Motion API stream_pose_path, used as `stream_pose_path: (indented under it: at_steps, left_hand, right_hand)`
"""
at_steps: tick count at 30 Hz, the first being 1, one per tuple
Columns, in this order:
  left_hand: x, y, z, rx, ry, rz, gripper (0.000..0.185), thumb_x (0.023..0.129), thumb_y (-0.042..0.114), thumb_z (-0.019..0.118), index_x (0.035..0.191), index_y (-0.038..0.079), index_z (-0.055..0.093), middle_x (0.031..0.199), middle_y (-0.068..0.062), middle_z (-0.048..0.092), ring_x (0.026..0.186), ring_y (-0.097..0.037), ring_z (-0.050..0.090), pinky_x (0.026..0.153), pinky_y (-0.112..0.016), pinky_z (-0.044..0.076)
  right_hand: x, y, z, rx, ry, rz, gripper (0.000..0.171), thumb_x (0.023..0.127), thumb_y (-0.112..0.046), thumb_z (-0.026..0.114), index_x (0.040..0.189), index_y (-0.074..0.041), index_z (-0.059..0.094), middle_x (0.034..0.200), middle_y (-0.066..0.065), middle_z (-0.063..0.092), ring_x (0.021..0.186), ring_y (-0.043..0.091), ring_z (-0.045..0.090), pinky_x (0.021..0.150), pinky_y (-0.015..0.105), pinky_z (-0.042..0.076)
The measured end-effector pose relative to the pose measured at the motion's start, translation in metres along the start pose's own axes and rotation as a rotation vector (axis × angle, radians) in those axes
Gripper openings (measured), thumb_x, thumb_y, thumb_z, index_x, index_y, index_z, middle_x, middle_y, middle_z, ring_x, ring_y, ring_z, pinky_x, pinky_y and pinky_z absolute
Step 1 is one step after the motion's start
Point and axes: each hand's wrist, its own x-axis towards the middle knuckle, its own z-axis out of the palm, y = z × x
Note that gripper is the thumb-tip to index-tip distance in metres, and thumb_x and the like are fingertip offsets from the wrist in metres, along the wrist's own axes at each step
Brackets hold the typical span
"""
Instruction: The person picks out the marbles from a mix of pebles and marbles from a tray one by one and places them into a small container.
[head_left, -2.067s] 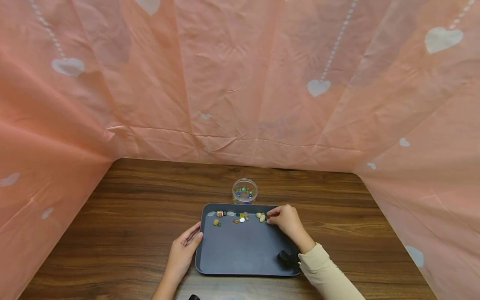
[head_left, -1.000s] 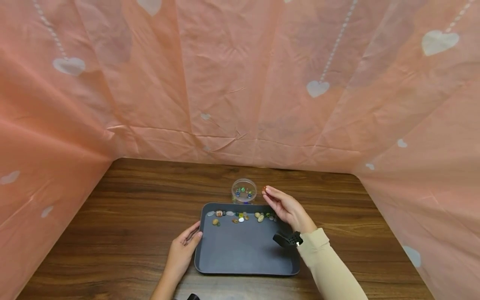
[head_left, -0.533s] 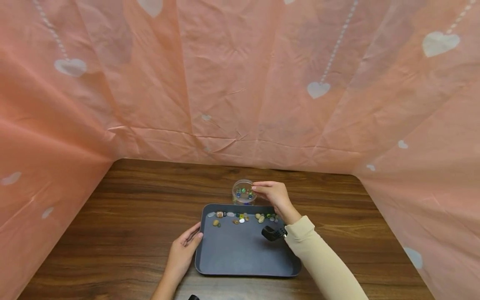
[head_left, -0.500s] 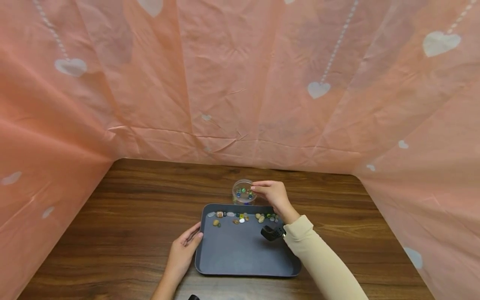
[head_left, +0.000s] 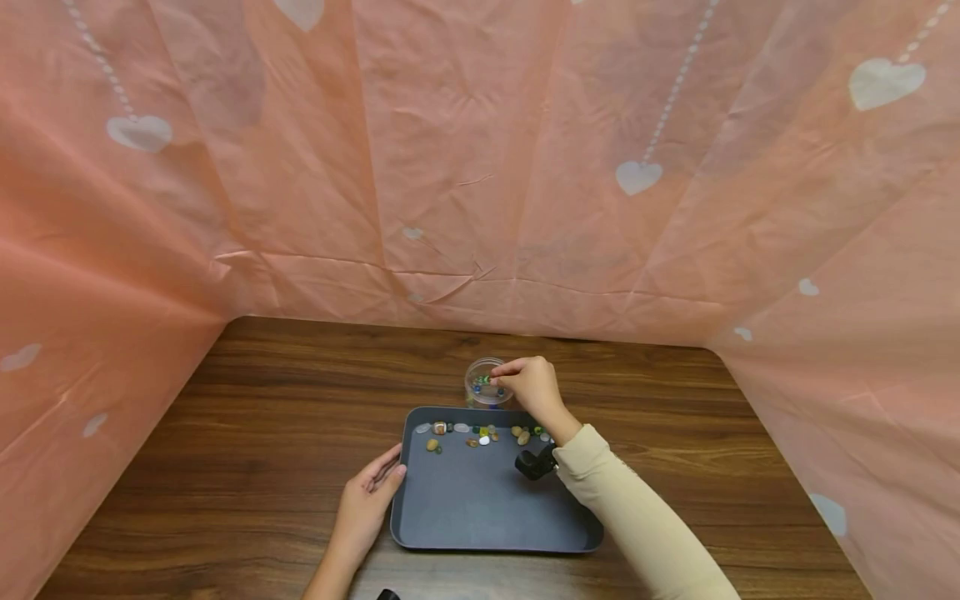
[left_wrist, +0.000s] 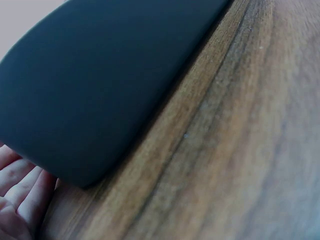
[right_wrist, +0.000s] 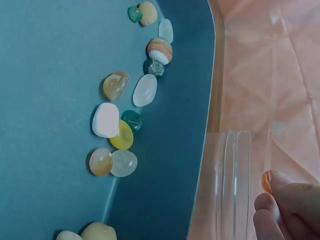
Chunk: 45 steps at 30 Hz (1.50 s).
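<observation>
The right hand (head_left: 529, 387) hangs over the small clear jar (head_left: 486, 385), its thumb and forefinger pinched together on a small orange bead (right_wrist: 267, 181). In the right wrist view the fingers (right_wrist: 287, 205) hold that bead just beside the jar's transparent rim (right_wrist: 231, 185), at the mouth of the jar. The jar stands on the wooden surface (head_left: 262, 417) just beyond the far edge of the dark tray (head_left: 487, 508), and already holds several coloured beads, green and blue among them. A cream sleeve (head_left: 637, 525) covers the right forearm, which crosses the tray's right side, with a black wrist device (head_left: 534, 462) strapped at the cuff.

Along the far edge of the tray lies a loose row of pebbles (right_wrist: 120, 135): white, yellow, amber, pale translucent and teal ones, with a striped orange-and-white stone (right_wrist: 159, 50) further along the row. The rest of the tray floor is bare dark plastic.

The left hand (head_left: 367, 500) rests on the surface against the tray's left edge, fingers straight and relaxed, touching the rim without curling round it. The left wrist view shows the tray's rounded corner (left_wrist: 85, 125) with the fingertips (left_wrist: 20, 190) close against it.

Wrinkled pink sheeting (head_left: 480, 167) printed with white hearts walls the surface on three sides.
</observation>
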Motion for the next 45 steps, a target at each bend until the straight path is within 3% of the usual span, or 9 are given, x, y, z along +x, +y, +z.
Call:
stream_pose_path:
  at_steps: [3, 10, 17, 22, 24, 29, 35, 39, 45]
  left_hand:
    - [0.000, 0.000, 0.001, 0.009, -0.003, 0.021, 0.042, 0.096, 0.012, 0.065, 0.132, -0.009, 0.057, 0.133, -0.029, 0.060, 0.122, -0.023, 0.062, 0.091, -0.006, 0.048]
    - [0.000, -0.001, 0.001, -0.005, 0.001, -0.003, 0.042, 0.096, 0.010, 0.066, 0.133, -0.008, 0.058, 0.134, -0.027, 0.060, 0.112, 0.002, 0.061, 0.092, -0.006, 0.048]
    - [-0.002, 0.001, -0.001, 0.010, 0.012, -0.016, 0.042, 0.096, 0.011, 0.066, 0.133, -0.007, 0.058, 0.136, -0.025, 0.059, 0.124, -0.020, 0.060, 0.093, -0.006, 0.048]
    - [-0.004, 0.002, -0.002, -0.001, 0.012, -0.021, 0.044, 0.095, 0.013, 0.066, 0.134, -0.006, 0.057, 0.137, -0.023, 0.059, 0.122, -0.011, 0.060, 0.093, -0.006, 0.047]
    - [-0.003, 0.002, -0.002, 0.001, 0.012, -0.022, 0.044, 0.096, 0.014, 0.067, 0.134, -0.005, 0.058, 0.137, -0.023, 0.059, 0.123, -0.014, 0.061, 0.093, -0.006, 0.048]
    - [-0.001, 0.003, -0.002, 0.005, 0.003, -0.018, 0.045, 0.096, 0.015, 0.067, 0.135, -0.005, 0.057, 0.137, -0.023, 0.059, 0.127, -0.028, 0.058, 0.093, -0.006, 0.047]
    - [-0.001, 0.002, -0.002, 0.011, 0.009, -0.022, 0.044, 0.096, 0.014, 0.066, 0.134, -0.005, 0.057, 0.137, -0.023, 0.059, 0.121, -0.010, 0.060, 0.093, -0.006, 0.047]
    - [-0.001, 0.001, -0.001, 0.004, 0.001, -0.031, 0.045, 0.096, 0.015, 0.066, 0.135, -0.005, 0.057, 0.137, -0.023, 0.059, 0.124, -0.015, 0.059, 0.093, -0.005, 0.047]
    - [0.000, 0.001, 0.000, 0.018, 0.006, -0.025, 0.044, 0.096, 0.015, 0.066, 0.134, -0.004, 0.058, 0.136, -0.023, 0.060, 0.122, -0.013, 0.060, 0.093, -0.005, 0.047]
  right_hand:
    - [-0.001, 0.000, 0.000, -0.003, 0.001, 0.005, 0.007, 0.078, -0.010, 0.083, 0.084, -0.005, 0.081, 0.089, 0.011, 0.078, 0.091, 0.026, 0.074, 0.061, 0.019, 0.052]
    - [-0.005, 0.008, -0.005, 0.017, 0.007, 0.021, 0.009, 0.079, -0.012, 0.082, 0.086, -0.005, 0.081, 0.089, 0.012, 0.078, 0.087, 0.022, 0.073, 0.060, 0.017, 0.049]
    - [-0.022, 0.028, -0.020, 0.142, 0.073, 0.094, 0.014, 0.080, -0.011, 0.082, 0.091, -0.003, 0.080, 0.092, 0.014, 0.078, 0.080, 0.011, 0.069, 0.062, 0.016, 0.051]
    - [-0.041, 0.045, -0.030, 0.163, 0.125, 0.117, 0.017, 0.081, -0.010, 0.081, 0.095, -0.001, 0.079, 0.093, 0.015, 0.078, 0.078, 0.005, 0.069, 0.065, 0.014, 0.052]
    - [-0.048, 0.052, -0.032, 0.158, 0.141, 0.128, 0.017, 0.082, -0.010, 0.081, 0.095, -0.001, 0.079, 0.093, 0.015, 0.078, 0.077, 0.004, 0.068, 0.064, 0.013, 0.052]
    - [-0.062, 0.062, -0.033, 0.090, 0.157, 0.128, 0.014, 0.082, -0.008, 0.080, 0.094, -0.001, 0.079, 0.092, 0.016, 0.078, 0.074, 0.006, 0.066, 0.059, 0.015, 0.050]
    - [-0.068, 0.065, -0.019, -0.099, 0.123, 0.051, 0.012, 0.080, -0.004, 0.078, 0.091, 0.000, 0.079, 0.087, 0.016, 0.077, 0.077, 0.022, 0.071, 0.061, 0.028, 0.056]
    - [-0.068, 0.067, -0.011, -0.188, 0.119, -0.006, 0.015, 0.078, -0.001, 0.078, 0.092, 0.004, 0.078, 0.086, 0.017, 0.077, 0.079, 0.029, 0.072, 0.065, 0.038, 0.060]
    - [-0.065, 0.067, -0.008, -0.235, 0.092, -0.036, 0.011, 0.078, 0.000, 0.078, 0.088, 0.003, 0.078, 0.085, 0.017, 0.077, 0.082, 0.031, 0.073, 0.066, 0.039, 0.061]
